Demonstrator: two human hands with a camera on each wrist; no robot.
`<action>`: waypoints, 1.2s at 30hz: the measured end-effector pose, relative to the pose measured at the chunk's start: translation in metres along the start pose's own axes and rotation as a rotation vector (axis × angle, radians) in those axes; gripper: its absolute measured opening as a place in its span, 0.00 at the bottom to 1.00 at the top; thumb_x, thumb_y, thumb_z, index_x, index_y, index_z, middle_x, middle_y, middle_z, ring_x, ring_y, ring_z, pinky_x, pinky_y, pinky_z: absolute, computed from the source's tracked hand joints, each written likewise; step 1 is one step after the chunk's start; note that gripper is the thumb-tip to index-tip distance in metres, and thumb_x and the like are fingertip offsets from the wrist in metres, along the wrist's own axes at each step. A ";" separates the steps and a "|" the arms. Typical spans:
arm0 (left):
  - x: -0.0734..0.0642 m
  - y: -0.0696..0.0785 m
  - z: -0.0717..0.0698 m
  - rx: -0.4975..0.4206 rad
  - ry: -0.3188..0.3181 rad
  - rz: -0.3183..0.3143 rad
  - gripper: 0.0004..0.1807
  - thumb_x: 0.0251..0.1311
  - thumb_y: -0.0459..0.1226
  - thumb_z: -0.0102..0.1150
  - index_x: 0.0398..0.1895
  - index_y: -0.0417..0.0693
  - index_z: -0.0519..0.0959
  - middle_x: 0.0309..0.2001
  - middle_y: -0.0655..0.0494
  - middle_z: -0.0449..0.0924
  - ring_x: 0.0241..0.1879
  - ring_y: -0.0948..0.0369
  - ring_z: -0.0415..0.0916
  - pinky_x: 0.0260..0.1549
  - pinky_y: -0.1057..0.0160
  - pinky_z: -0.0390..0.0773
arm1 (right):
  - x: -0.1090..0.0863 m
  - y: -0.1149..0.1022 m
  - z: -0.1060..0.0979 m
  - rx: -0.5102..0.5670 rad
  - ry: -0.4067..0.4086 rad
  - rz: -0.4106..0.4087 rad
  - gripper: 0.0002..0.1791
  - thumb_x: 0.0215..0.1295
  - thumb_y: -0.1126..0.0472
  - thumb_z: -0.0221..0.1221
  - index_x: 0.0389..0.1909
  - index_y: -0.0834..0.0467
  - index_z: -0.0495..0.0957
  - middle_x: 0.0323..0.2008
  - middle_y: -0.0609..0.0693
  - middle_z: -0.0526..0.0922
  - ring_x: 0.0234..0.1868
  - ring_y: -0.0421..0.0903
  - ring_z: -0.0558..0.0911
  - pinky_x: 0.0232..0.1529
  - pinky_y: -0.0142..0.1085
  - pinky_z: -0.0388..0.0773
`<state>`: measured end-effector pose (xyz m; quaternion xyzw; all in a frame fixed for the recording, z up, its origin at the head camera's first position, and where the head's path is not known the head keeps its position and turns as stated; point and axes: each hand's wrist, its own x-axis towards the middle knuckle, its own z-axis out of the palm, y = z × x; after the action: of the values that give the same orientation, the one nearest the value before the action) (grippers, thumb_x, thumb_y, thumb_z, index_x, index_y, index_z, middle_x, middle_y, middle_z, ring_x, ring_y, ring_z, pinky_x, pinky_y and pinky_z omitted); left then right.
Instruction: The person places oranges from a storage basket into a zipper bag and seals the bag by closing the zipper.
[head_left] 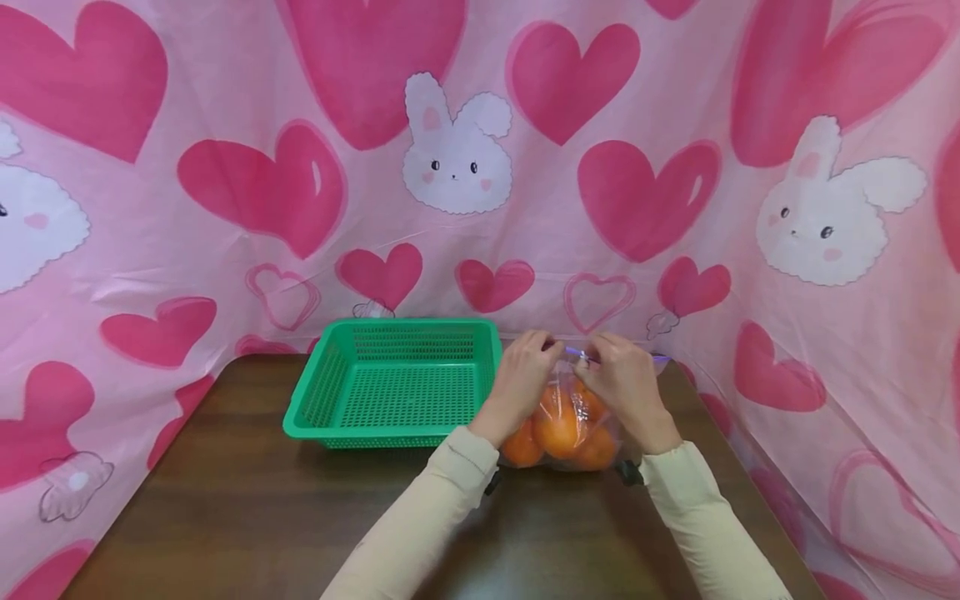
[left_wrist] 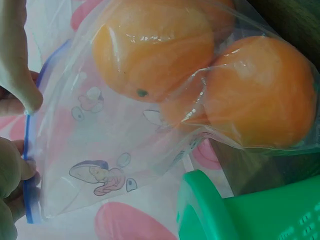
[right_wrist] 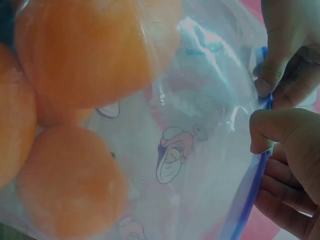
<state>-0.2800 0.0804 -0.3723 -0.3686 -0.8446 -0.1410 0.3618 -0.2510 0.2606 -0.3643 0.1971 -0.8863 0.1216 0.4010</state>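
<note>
A clear zip-top bag of oranges sits on the table to the right of the basket. Cartoon prints and a blue-purple zip strip mark its plastic. My left hand pinches this strip between thumb and fingers, on the side towards the basket. Close beside it, my right hand pinches the same strip, its thumb pressing on it from the near side. Several oranges lie in the lower part of the bag, and the strip runs along its top edge.
An empty green plastic basket with slotted walls stands to the left of the bag. Both rest on a dark brown wooden table. Pink cloth with hearts and rabbits hangs behind and along the sides.
</note>
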 end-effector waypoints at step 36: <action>0.000 -0.006 -0.002 -0.086 -0.039 -0.071 0.11 0.59 0.36 0.72 0.45 0.47 0.87 0.41 0.52 0.83 0.39 0.58 0.82 0.37 0.63 0.86 | -0.003 0.026 -0.020 -0.034 -0.028 -0.004 0.09 0.45 0.66 0.74 0.23 0.64 0.82 0.20 0.54 0.80 0.21 0.53 0.80 0.22 0.48 0.81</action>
<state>-0.2832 0.0752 -0.3706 -0.3565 -0.8572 -0.1825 0.3238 -0.2474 0.2926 -0.3554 0.1939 -0.8934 0.1028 0.3919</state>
